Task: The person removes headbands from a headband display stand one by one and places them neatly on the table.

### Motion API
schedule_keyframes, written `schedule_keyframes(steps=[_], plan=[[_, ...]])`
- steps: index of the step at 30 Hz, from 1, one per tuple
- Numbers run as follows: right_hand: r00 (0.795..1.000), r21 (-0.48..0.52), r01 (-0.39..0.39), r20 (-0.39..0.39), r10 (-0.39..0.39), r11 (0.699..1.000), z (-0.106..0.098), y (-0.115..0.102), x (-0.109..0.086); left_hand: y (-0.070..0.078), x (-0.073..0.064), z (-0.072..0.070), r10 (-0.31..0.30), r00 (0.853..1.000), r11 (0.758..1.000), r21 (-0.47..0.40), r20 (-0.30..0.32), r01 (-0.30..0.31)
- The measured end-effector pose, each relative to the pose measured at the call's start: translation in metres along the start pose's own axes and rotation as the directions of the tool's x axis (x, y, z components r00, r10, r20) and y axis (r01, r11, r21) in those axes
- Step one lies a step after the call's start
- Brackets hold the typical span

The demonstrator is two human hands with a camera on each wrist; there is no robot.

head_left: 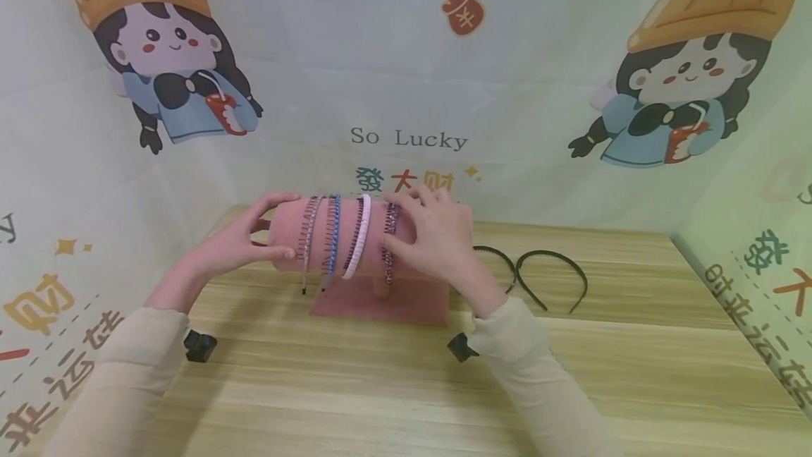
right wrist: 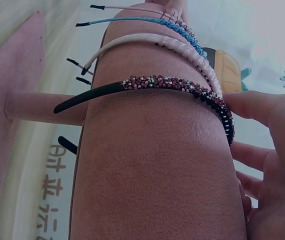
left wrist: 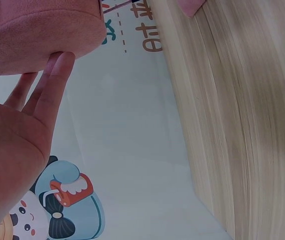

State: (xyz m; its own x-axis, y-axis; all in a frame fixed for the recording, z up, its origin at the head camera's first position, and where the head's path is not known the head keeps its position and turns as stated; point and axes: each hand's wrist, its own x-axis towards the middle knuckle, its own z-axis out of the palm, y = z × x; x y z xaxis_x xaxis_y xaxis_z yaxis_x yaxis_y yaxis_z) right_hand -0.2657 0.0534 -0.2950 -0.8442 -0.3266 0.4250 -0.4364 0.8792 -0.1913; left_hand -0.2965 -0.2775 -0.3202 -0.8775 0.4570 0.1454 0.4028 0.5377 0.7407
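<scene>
A pink plush headband stand [head_left: 374, 302] has a horizontal roll on a post and flat base. On the roll sit a thin pinkish headband [head_left: 307, 231], a blue headband [head_left: 333, 238], a pale pink wrapped headband [head_left: 358, 242] and, rightmost, a black headband with dark red and white beads [right wrist: 167, 82]. My left hand [head_left: 237, 235] grips the roll's left end, thumb in front, fingers behind; in the left wrist view its fingers lie against the pink end [left wrist: 42, 30]. My right hand [head_left: 438, 231] reaches over the right part, holding the beaded headband between thumb and fingers.
Two black headbands [head_left: 553, 254] lie on the wooden table [head_left: 380, 386] right of the stand, the nearer one partly behind my right arm. A printed cloth [head_left: 406, 76] rises behind the table and along both sides. Small black devices [head_left: 199, 345] sit at both cuffs.
</scene>
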Motion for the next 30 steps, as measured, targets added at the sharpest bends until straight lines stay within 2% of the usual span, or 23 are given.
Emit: schedule_keyframes(steps=[8,20,30], plan=[[1.000,0.072,0.018,-0.021,-0.017,0.997,0.002,0.004,-0.001,0.001,0.000,0.000,-0.007,1.000,1.000,-0.008,0.007,0.007],[0.997,0.209,0.065,-0.050,-0.055,0.976,0.000,0.012,-0.004,-0.001,0.000,0.000,-0.006,1.000,1.000,-0.006,0.006,0.006],[0.998,0.393,0.059,-0.048,-0.043,0.918,-0.001,0.018,-0.007,0.000,0.000,0.000,0.001,1.000,1.000,-0.001,0.003,-0.001]])
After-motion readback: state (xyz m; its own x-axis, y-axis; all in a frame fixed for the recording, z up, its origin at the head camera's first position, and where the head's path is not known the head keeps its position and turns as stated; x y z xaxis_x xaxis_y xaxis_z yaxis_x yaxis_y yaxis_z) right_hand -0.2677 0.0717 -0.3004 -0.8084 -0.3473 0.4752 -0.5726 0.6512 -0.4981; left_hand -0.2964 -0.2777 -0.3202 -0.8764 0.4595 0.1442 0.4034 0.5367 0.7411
